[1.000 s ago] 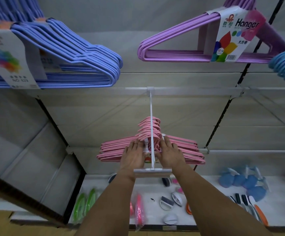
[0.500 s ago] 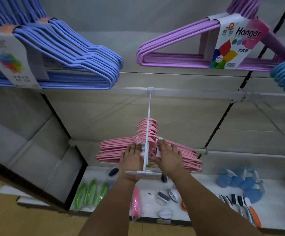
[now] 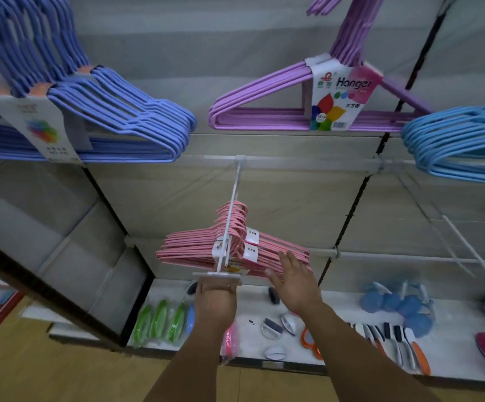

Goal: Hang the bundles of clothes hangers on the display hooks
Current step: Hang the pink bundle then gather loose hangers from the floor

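Head view, looking up and forward at a shop display wall. Pink hanger bundles (image 3: 206, 248) already hooked on the white display hook (image 3: 229, 227), sitting roughly midway to the front of the prong, paper labels wrapped round the necks. White price-tag plate (image 3: 217, 278) at the hook's front tip. Left hand (image 3: 215, 300) right under that plate, fingers hidden behind it, so can't tell if gripping anything or just loose. Right hand (image 3: 295, 281) spread flat, fingers straight and apart, hovering at the right arm of the pink bundles, fingertips touching or just about touching, hard to say with the blur. Hands apart from each other, one each side of the hook. Up top: dark blue hanger bundles (image 3: 113, 123) on the left with a white label, a purple hanger bundle (image 3: 261, 111) in the middle with a colourful "Hanger" label (image 3: 340, 97), light blue hangers (image 3: 462, 140) poking in from the right. Another white hook (image 3: 467, 250) on the right. Down below, a white shelf (image 3: 337, 309) with green packaged items (image 3: 160, 320), some small brushes (image 3: 276, 326), blue round items (image 3: 395, 306) and a row of handled tools (image 3: 392, 340). Wooden floor (image 3: 17, 372) at the bottom.
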Motion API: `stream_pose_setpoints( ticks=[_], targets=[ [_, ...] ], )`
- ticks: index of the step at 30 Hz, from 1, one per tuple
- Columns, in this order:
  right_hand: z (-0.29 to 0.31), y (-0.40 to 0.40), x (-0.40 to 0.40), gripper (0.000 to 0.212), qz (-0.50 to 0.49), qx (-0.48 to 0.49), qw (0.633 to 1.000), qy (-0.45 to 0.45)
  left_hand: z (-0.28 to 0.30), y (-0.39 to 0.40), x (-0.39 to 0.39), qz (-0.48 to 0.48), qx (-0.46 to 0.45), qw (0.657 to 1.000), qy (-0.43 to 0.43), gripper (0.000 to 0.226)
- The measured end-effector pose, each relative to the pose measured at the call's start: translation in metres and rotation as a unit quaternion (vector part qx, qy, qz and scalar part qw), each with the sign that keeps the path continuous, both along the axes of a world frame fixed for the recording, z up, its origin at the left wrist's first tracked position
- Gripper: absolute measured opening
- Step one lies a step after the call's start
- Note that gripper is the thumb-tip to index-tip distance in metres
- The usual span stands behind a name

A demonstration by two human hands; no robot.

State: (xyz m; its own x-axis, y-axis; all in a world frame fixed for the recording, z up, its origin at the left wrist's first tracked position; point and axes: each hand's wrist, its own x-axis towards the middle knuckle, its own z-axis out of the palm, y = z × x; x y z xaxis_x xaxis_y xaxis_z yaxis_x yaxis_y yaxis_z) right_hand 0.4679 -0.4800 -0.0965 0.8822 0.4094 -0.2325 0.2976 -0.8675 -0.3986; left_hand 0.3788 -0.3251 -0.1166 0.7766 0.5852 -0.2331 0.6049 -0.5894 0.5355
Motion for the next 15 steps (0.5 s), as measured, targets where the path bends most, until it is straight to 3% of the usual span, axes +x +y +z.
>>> stream_pose_setpoints(
  ticks=[3, 15],
  targets=[
    [0.004, -0.018, -0.014, 0.069, -0.045, 0.022, 0.999, 0.002, 0.011, -0.014, -0.004, -0.110, 0.107, 0.987, 0.039, 0.048],
    [0.019, -0.094, -0.098, 0.060, -0.209, 0.111, 0.971, 0.022, 0.023, -0.064, -0.007, -0.287, 0.039, 0.957, -0.019, 0.054]
  ],
)
